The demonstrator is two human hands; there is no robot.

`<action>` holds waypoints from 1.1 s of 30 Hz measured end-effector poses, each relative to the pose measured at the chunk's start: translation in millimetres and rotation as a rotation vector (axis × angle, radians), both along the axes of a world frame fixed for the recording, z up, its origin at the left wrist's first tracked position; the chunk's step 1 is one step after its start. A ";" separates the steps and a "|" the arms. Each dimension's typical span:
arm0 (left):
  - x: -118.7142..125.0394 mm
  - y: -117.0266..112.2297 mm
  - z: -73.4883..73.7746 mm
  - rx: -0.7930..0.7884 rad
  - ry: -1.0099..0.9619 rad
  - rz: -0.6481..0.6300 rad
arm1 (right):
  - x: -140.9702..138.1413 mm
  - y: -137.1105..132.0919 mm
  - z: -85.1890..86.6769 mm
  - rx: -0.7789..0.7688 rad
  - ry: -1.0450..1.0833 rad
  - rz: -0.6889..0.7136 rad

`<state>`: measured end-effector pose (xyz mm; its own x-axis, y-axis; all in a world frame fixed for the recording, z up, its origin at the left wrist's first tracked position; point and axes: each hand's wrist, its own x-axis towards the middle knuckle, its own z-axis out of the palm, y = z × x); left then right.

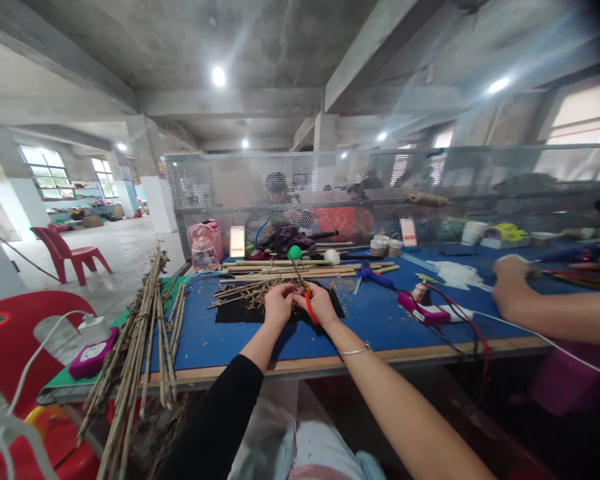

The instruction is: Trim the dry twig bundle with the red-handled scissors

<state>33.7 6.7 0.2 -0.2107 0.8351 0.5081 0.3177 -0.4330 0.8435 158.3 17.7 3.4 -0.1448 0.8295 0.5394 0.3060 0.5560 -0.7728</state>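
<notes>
My left hand (279,305) and my right hand (321,303) meet over a black mat (230,311) on the blue table (375,320). The left hand's fingers are closed round a bunch of thin dry twigs (250,291) that fans out to the left. Red-handled scissors (310,308) are gripped in my right hand, handles down, close against the left hand. A silver bangle sits on my right wrist. Bits of twig litter the mat and the table around both hands.
Long bamboo sticks (300,270) lie across the table behind the mat. A bundle of canes (143,347) leans over the left edge. Pink glue guns (423,310) with cables lie to the right. Another person's arm (545,307) reaches in from the right. Red chairs (67,252) stand left.
</notes>
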 end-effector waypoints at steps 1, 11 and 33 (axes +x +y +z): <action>0.0 -1.0 -0.7 -0.004 0.029 -0.005 | 1.1 2.5 -1.0 -0.021 0.026 0.006; -4.1 -11.4 -1.7 -0.031 0.065 -0.102 | -1.8 9.6 -6.5 -0.211 0.175 0.094; -52.3 14.6 2.3 -0.053 -0.613 0.056 | 7.4 17.3 -9.5 -0.162 0.242 -0.158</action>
<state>-18.6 21.3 2.5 -0.4957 0.8350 0.2389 -0.2103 -0.3823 0.8998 165.7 35.1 -6.1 0.1090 0.9093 0.4017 0.1757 0.3801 -0.9081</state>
